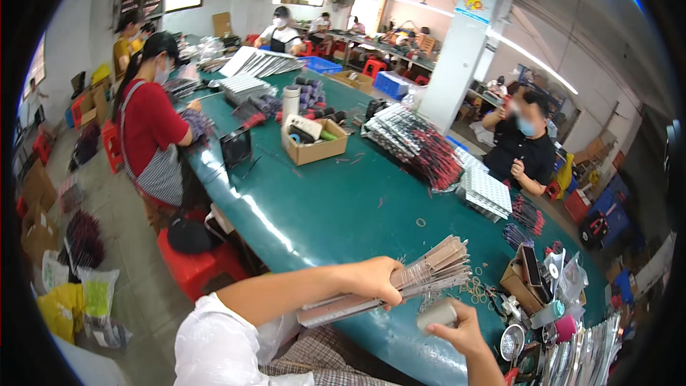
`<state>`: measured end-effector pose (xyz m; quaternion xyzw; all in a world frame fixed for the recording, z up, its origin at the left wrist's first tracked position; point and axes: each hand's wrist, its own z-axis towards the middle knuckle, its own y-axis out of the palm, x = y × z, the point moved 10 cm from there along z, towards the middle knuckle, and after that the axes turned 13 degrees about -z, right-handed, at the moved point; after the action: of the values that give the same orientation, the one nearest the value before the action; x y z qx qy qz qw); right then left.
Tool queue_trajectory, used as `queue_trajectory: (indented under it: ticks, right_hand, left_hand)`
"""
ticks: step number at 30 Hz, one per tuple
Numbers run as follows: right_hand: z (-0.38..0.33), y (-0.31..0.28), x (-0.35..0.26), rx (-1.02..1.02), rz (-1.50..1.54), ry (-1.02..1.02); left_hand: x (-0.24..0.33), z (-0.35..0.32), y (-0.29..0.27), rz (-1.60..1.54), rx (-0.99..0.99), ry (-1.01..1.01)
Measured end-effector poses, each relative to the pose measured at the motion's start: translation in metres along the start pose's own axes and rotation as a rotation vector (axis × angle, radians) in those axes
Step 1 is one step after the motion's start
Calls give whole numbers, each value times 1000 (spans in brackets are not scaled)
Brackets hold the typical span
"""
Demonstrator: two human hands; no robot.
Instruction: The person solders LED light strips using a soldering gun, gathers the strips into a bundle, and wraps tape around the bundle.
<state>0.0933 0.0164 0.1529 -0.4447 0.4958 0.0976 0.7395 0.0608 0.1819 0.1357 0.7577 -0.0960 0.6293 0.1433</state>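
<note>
My left hand (377, 279) is closed around a bundle of long, thin, flat strips (437, 263), brownish and silvery, whose far ends fan out over the table. The bundle's near end reaches past the table edge toward my lap. In my right hand (463, 330), just right of the bundle, is a small pale grey-beige piece with a rounded end (437, 316); its exact kind cannot be made out. Thin tan rubber bands (477, 290) lie scattered on the table beyond my right hand.
The green table (336, 200) bears an open cardboard box (316, 144), stacks of white strips with red-black wires (414, 144), and white panels (486, 193). At right stand a carton of tools (520, 282), a strainer (512, 342) and upright silvery strips (582, 354). Co-workers sit around the table.
</note>
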Motion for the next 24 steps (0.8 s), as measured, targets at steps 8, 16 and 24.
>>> queue_trajectory:
  ticks: [8, 16, 24]
  right_hand:
    - [-19, -51, -34, 424, -333, 73]
    - [-39, -85, -79, 826, -637, -131]
    - [-45, -121, -53, 652, -424, -304]
  left_hand:
    - [7, 69, 39, 449, 313, 296]
    - [62, 38, 84, 663, 955, 849]
    - [62, 34, 123, 336, 537, 830]
